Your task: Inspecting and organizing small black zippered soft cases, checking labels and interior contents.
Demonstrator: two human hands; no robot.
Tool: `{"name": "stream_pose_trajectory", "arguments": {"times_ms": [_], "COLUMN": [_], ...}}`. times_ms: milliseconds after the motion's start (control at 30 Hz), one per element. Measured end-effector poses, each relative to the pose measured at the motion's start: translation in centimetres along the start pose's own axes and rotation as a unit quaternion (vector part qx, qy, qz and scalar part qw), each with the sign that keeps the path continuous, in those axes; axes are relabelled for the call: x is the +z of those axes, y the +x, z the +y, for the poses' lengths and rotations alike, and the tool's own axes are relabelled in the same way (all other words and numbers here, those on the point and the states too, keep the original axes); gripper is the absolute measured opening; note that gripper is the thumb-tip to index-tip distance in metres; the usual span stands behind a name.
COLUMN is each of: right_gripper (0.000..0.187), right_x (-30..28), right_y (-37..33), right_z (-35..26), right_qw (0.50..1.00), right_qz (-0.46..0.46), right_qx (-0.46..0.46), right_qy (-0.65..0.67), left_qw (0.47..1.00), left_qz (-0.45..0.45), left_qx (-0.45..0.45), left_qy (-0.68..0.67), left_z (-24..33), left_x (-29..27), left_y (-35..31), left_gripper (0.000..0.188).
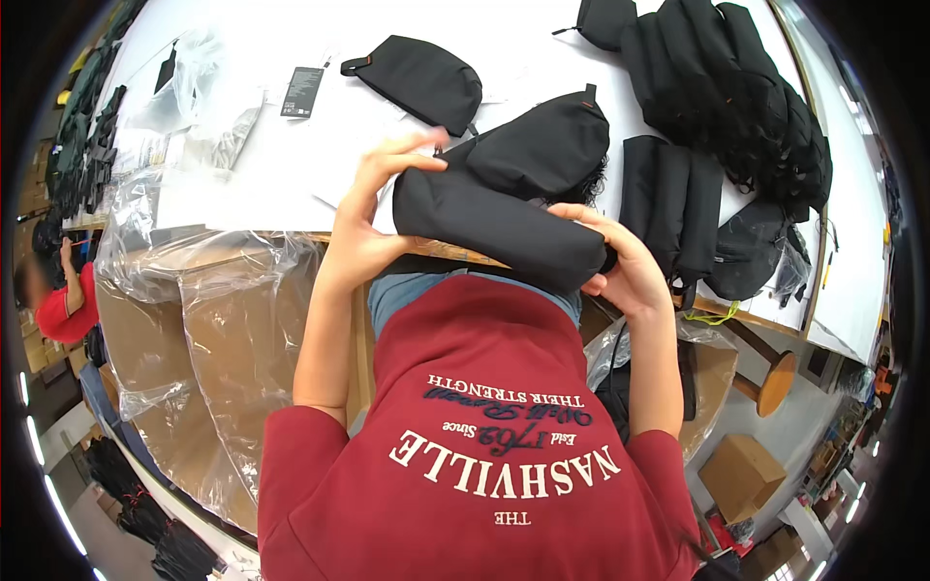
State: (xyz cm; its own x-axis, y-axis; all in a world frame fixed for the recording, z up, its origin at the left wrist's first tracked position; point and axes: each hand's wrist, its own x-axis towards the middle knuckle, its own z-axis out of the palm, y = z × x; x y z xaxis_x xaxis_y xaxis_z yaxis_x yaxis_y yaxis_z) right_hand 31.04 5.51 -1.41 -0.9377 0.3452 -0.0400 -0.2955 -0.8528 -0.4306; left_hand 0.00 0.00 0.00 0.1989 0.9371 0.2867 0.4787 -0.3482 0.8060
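In front of my waist, above the table's near edge, a long black fabric pouch (504, 228) is held level between my hands. My left hand (363, 218) curves round its left end, thumb below and fingers above; the fingertips are slightly blurred. Gripping the right end, my right hand (635, 266) has its fingers on top and its thumb underneath. Just beyond lies another black pouch (542, 145) with a small end loop. A third black pouch (417, 79) rests farther left, near a black printed tag (302, 92).
Several black pouches are piled at the far right (717, 77), with more standing nearer (668, 208). Clear plastic bags (208, 107) lie on the white table's left. Plastic-covered cardboard boxes (232, 378) stand below. A wooden stool (775, 382) is at right; another person (68, 300) is far left.
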Motion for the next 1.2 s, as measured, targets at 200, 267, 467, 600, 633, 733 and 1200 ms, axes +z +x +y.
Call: {"name": "stream_pose_trajectory", "arguments": {"times_ms": [200,267,467,600,633,733,1200], "right_gripper": [0.053,0.064,0.026,0.018,0.019,0.019,0.018], "right_x": [2.0,3.8,3.4,4.1,4.0,5.0,7.3], "right_y": [1.3,1.7,1.2,0.7,0.5,-0.2,-1.5], "right_z": [1.7,1.5,2.0,1.9,1.9,2.0,4.9], "right_qw": [0.857,0.867,0.773,0.726,0.696,0.689,0.784], "right_qz": [0.275,0.212,0.294,0.307,0.296,0.298,0.408], "right_qx": [-0.158,-0.253,-0.287,-0.304,-0.302,-0.262,-0.048], "right_qy": [-0.406,-0.374,-0.483,-0.535,-0.580,-0.607,-0.466], "left_qw": [0.931,0.931,0.951,0.924,0.924,0.963,0.936], "left_qz": [0.088,0.101,0.157,0.167,0.167,0.115,-0.025], "left_qx": [-0.188,-0.185,-0.110,-0.110,-0.110,-0.105,-0.321], "left_qy": [-0.300,-0.297,-0.244,-0.324,-0.326,-0.218,-0.141], "left_z": [3.0,2.6,2.5,1.6,1.5,1.5,6.5], "left_x": [1.8,2.6,3.8,4.1,4.1,3.5,1.3], "left_y": [-0.6,-1.0,-1.5,-2.8,-3.1,-3.7,-3.7], "left_gripper": [0.062,0.058,0.015,0.013,0.013,0.016,0.024]}}
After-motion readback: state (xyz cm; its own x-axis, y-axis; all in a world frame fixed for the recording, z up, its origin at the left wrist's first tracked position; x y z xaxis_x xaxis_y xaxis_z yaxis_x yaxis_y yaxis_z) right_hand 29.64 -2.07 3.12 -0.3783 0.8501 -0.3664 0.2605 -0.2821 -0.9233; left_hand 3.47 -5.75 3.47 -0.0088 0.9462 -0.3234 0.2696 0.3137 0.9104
